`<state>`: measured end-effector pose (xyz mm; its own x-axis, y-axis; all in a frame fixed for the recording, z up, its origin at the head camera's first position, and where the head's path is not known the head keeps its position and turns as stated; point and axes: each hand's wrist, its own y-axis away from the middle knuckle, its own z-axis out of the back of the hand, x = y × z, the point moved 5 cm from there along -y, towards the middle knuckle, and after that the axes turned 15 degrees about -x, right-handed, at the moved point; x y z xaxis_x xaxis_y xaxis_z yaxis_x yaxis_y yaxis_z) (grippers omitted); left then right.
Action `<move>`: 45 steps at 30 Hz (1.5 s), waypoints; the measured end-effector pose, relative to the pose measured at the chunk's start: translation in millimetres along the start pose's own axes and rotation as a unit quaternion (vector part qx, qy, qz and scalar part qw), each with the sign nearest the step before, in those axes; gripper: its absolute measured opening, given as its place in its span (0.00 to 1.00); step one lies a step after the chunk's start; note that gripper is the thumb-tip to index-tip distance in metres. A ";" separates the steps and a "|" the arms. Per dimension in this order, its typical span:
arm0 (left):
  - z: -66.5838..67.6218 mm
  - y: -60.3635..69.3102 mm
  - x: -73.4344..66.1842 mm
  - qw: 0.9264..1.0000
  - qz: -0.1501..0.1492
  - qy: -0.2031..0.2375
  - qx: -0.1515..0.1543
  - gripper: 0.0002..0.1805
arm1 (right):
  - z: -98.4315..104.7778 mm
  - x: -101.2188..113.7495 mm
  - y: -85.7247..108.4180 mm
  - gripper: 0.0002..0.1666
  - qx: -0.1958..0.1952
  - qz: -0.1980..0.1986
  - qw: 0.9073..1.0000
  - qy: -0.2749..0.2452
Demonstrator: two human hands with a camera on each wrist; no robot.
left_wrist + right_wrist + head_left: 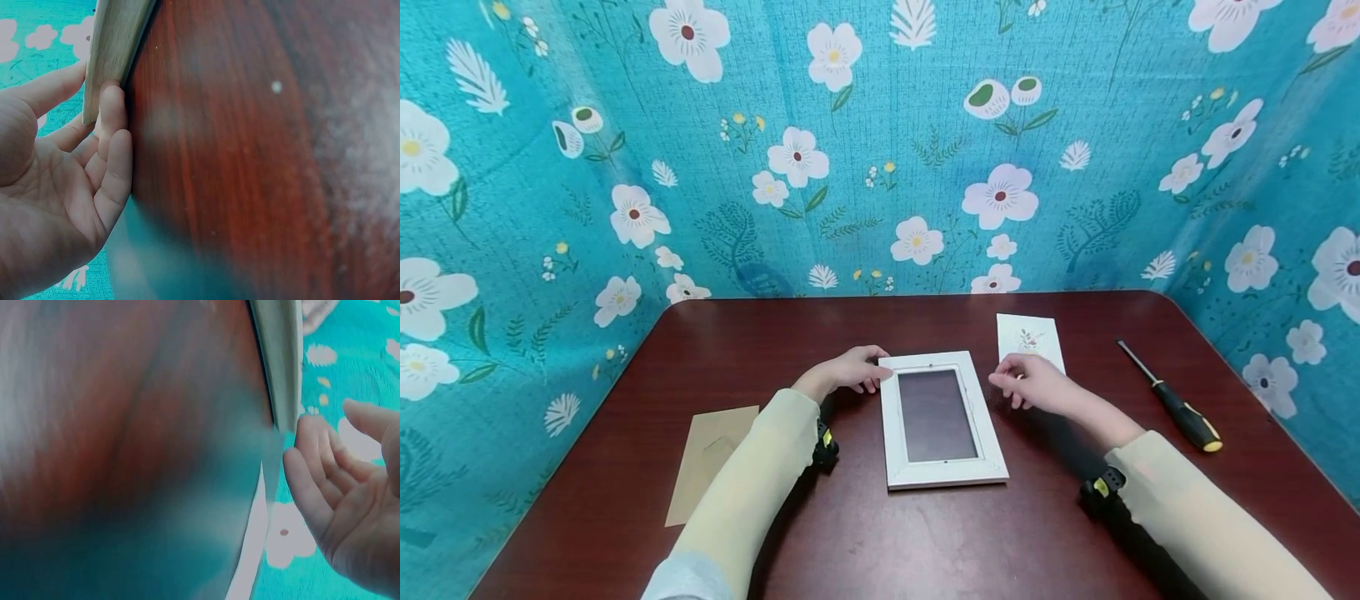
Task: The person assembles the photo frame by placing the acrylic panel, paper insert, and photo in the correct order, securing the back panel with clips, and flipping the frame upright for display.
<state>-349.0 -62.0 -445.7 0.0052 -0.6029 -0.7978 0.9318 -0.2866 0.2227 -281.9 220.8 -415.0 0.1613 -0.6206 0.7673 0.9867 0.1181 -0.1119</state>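
A white rectangular frame (897, 433) lies on the dark red table, its middle showing a dark pane. At its upper left corner, the left hand (853, 368) has the thumb on top and fingers at the side; in the left wrist view this hand (69, 169) pinches the frame's pale edge (112, 50). To the right of the frame hovers the right hand (1033, 383), holding nothing, fingers loosely bent. The right wrist view has this hand (350, 487) beside the frame's edge (281, 362), a small gap apart. Partly behind it is a white card (1037, 331) with a printed flower.
A brown board (700, 454) lies at the left, partly covered by the left sleeve. On the right is a screwdriver (1183, 412) with a black and yellow handle. Flowered turquoise cloth (865, 167) hangs behind the table (880, 542) and at its sides.
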 end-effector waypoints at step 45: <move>-0.6 1.3 -3.4 1.000 0.002 -0.001 -0.006 0.20 | 66.3 -66.1 -42.2 0.36 -0.089 -0.229 0.928 0.282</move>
<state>-347.6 -59.9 -443.0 0.0083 -0.6053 -0.7960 0.9359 -0.2758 0.2194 -335.6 308.2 -419.1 -0.3396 -0.8866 0.3141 0.9342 -0.3568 0.0028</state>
